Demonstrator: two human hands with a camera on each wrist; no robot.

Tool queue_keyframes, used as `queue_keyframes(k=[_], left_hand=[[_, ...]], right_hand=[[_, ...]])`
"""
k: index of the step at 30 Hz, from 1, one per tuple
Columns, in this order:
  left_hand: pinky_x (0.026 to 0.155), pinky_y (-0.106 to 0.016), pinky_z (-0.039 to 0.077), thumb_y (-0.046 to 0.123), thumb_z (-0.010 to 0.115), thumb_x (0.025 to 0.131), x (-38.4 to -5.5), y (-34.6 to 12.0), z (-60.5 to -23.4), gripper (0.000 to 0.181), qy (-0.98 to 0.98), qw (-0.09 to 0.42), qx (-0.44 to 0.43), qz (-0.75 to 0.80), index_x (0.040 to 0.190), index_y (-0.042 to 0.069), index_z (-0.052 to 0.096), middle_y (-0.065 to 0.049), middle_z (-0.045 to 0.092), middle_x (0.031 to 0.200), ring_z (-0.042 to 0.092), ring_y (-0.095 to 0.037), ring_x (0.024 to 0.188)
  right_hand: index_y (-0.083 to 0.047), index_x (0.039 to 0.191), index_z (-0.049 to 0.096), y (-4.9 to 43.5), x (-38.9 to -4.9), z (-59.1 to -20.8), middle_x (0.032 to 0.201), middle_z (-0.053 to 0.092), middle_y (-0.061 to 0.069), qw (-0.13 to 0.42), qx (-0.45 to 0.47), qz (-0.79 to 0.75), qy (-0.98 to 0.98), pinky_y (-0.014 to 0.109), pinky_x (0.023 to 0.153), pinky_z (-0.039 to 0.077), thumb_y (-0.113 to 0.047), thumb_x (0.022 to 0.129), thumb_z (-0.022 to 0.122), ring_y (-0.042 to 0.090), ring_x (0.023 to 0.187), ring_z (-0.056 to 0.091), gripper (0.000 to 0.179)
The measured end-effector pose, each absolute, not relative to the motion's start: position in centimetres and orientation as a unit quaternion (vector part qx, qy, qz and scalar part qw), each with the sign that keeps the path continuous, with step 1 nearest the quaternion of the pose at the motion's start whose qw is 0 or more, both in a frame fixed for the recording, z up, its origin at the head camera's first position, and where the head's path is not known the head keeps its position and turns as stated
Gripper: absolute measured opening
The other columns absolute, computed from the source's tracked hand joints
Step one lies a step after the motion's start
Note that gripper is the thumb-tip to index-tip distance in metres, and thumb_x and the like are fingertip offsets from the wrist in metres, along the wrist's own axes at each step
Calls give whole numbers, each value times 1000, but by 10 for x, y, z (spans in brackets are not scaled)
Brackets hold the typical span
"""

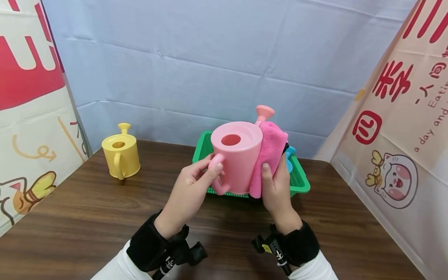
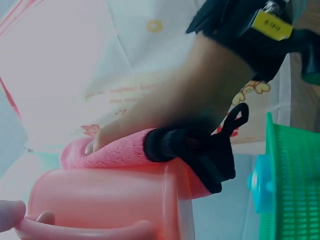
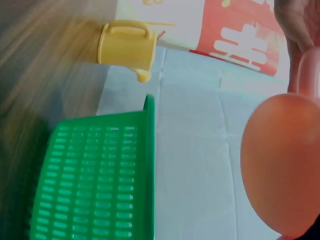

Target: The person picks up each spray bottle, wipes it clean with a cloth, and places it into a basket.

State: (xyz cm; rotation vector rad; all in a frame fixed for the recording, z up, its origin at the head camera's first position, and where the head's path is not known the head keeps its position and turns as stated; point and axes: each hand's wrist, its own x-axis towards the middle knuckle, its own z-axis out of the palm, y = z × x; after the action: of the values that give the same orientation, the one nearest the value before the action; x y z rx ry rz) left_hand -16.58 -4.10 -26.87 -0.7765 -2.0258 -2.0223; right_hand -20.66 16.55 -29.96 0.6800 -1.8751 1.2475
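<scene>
A pink watering can (image 1: 238, 167) is held up in front of the green basket, its round top hole and spout rose in sight. My left hand (image 1: 190, 186) grips its handle between thumb and fingers. Against the can's right side my right hand (image 1: 276, 190) holds a bright pink cloth (image 1: 269, 146), thumb in front and the other fingers largely hidden behind it. In the left wrist view the cloth (image 2: 117, 152) touches the can wall, and a black band with a loop (image 2: 235, 120) hangs at one end. The can's smooth base (image 3: 280, 165) shows in the right wrist view.
The green basket (image 1: 302, 177) stands on the brown wooden table (image 1: 115, 217) behind the can, with a blue item (image 1: 289, 155) partly visible in it. A yellow watering can (image 1: 122, 157) stands upright at the left. Printed sheets border both sides; a pale blue cloth (image 1: 175, 77) hangs behind.
</scene>
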Motion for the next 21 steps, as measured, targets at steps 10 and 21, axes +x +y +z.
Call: queue_keyframes(k=[10, 21], left_hand=[[88, -35, 46, 29, 52, 96, -164, -47, -263, 29, -667, 103, -241, -698, 92, 1, 60, -13, 60, 94, 44, -11, 119], [98, -32, 41, 24, 52, 96, -161, -38, -273, 25, -682, 84, -282, -670, 89, 1, 60, -2, 59, 121, 23, -6, 136]], right_hand=[[0, 142, 25, 139, -205, -303, 136, 36, 20, 527, 302, 306, -733, 48, 97, 33, -52, 91, 49, 33, 122, 37, 77], [0, 142, 28, 139, -199, -298, 139, 36, 19, 571, 289, 306, -705, 48, 100, 32, -43, 89, 57, 34, 123, 38, 74]])
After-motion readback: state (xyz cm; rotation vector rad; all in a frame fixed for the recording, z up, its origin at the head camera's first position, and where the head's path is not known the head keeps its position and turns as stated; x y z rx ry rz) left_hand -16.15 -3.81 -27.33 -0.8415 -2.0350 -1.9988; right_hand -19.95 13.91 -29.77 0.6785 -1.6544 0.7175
